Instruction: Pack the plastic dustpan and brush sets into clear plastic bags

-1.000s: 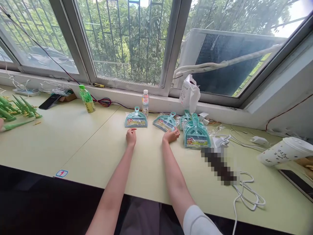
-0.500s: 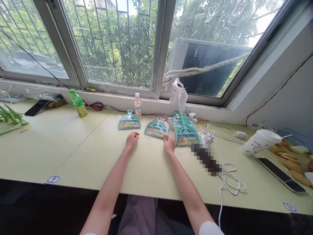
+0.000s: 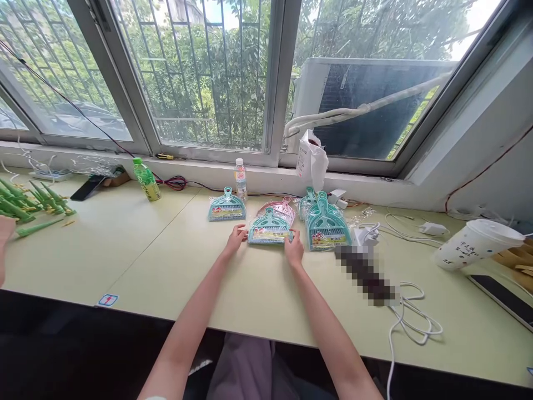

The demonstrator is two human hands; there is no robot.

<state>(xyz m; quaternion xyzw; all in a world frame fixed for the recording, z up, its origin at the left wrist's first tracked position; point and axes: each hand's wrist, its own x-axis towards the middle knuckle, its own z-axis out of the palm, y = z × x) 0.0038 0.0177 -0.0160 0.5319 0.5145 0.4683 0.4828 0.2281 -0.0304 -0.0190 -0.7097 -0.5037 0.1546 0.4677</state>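
A wrapped teal dustpan-and-brush set (image 3: 270, 226) lies between my hands, its handle toward the window. My right hand (image 3: 295, 247) grips its right edge. My left hand (image 3: 237, 239) is at its left edge with the fingers curled; whether they pinch it is hard to tell. Just behind it lies a pink set (image 3: 282, 208), partly covered. To the left is another teal set (image 3: 227, 206). On the right, more teal sets (image 3: 327, 225) are stacked, all in clear plastic.
Against the window wall stand a clear bottle (image 3: 240, 180) and a green bottle (image 3: 146, 180). To the right are white cables (image 3: 412, 316), a white cup (image 3: 478, 243) and a phone (image 3: 503, 300). Another person's hand (image 3: 5, 233) shows at the left edge, near green pointed pieces (image 3: 41, 203).
The front teal set has moved toward me and straightened, uncovering more of the pink one. My left hand has come to its left edge. Another person's hand has appeared at far left.
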